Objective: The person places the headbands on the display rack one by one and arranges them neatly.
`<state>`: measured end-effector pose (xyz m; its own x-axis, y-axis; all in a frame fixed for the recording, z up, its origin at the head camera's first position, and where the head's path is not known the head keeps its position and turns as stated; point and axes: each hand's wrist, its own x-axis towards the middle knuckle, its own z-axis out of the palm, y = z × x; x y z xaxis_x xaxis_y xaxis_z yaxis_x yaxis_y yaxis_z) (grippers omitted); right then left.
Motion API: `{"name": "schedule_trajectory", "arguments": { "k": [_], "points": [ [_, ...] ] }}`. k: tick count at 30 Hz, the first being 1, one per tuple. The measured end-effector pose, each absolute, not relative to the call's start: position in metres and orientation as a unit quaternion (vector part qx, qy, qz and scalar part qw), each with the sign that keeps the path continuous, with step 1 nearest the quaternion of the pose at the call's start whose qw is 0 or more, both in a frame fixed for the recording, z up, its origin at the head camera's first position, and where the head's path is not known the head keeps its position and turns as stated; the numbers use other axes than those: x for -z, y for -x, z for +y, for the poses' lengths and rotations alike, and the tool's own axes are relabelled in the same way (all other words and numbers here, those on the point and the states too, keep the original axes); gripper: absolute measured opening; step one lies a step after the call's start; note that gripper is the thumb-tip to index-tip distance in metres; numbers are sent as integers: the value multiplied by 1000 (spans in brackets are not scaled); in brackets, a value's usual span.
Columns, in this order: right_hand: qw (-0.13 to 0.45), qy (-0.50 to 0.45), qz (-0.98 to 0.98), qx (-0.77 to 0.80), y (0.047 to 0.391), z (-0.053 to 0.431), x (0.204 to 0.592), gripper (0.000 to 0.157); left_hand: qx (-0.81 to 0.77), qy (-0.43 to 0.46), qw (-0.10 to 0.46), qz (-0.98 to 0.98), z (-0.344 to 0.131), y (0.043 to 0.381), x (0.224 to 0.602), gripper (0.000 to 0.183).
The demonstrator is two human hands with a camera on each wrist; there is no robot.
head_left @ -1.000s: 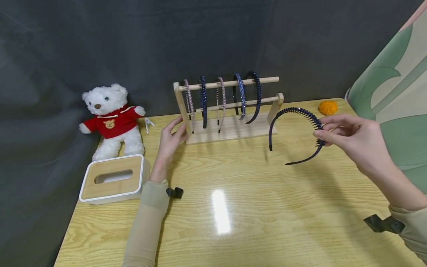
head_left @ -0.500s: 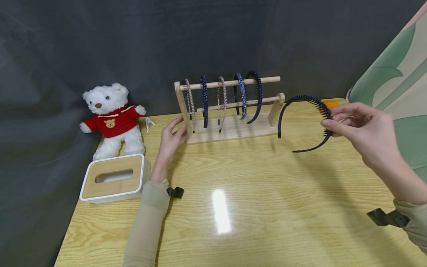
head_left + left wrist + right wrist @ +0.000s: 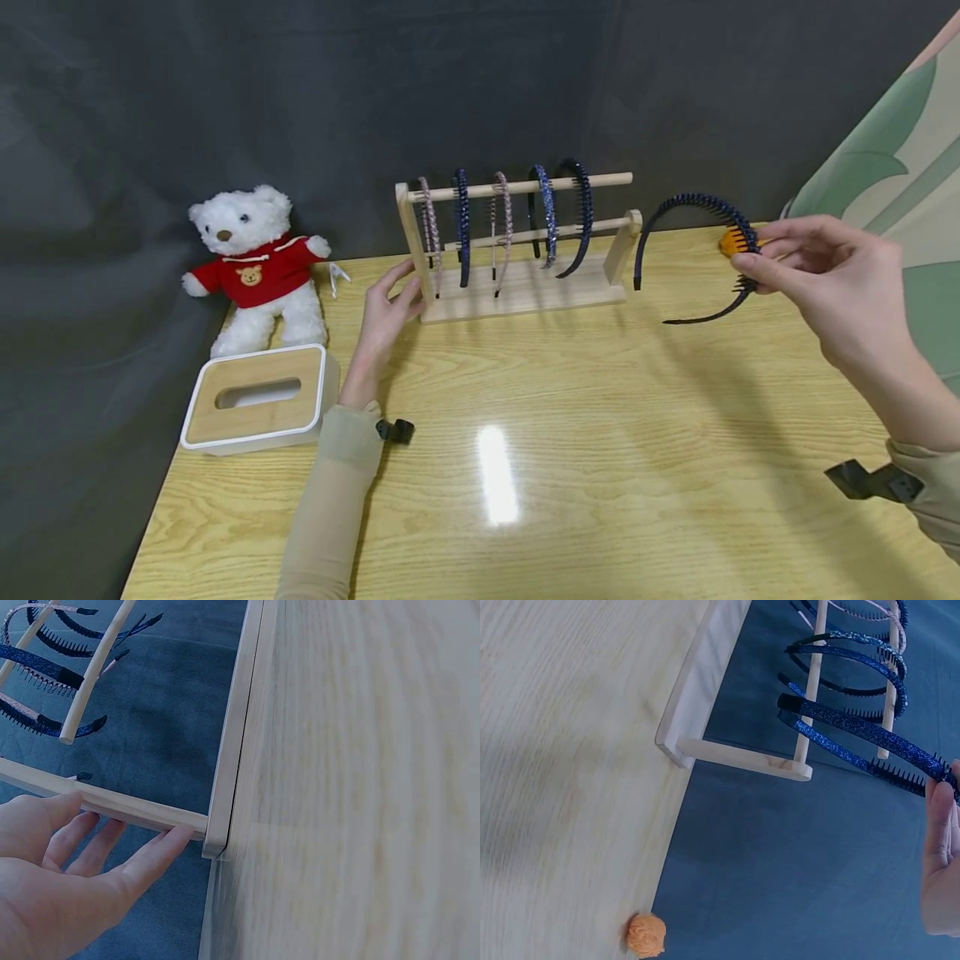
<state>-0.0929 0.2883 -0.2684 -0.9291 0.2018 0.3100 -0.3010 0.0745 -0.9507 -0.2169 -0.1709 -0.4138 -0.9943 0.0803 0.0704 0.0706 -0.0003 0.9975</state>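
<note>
A wooden headband rack (image 3: 525,297) stands at the back of the table with several pink, navy and blue headbands (image 3: 546,218) on its upper bar. My left hand (image 3: 385,317) touches the rack's left upright; in the left wrist view my fingertips rest along its edge without wrapping around it. To the right of the rack, my right hand (image 3: 840,279) pinches a dark navy toothed headband (image 3: 693,200) between thumb and fingers, held above the table. Its open ends point left. In the right wrist view this glittery headband (image 3: 870,731) appears in front of the rack's bars.
A white teddy bear (image 3: 251,279) in a red sweater sits at the left, behind a tissue box (image 3: 255,396). Beside it lies a small white clip-like object (image 3: 337,279). An orange ball-like thing (image 3: 729,242) sits behind the held headband. A dark curtain (image 3: 337,100) hangs behind.
My right hand has carried the navy headband rightward and away from me, toward the back, partly covering the orange thing. My left hand has stayed at the rack's upright.
</note>
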Motion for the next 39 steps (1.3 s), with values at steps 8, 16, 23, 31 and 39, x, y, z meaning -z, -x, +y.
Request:
{"name": "schedule_trajectory", "arguments": {
  "k": [8,16,23,31,39],
  "points": [
    [206,-40,-725,-655,99,285,265,29,-707,-56,2,705,-171,218,415,45],
    [233,-48,-742,-627,109,280,262,27,-710,-50,2,702,-171,218,415,45],
    [257,-26,-803,-537,115,275,259,29,-710,-49,3,702,-171,218,414,45],
    [254,-31,-786,-563,122,270,256,29,-712,-52,7,700,-171,218,414,46],
    [262,-38,-775,-574,133,263,253,30,-712,-46,6,700,-171,218,414,46]
  ]
}}
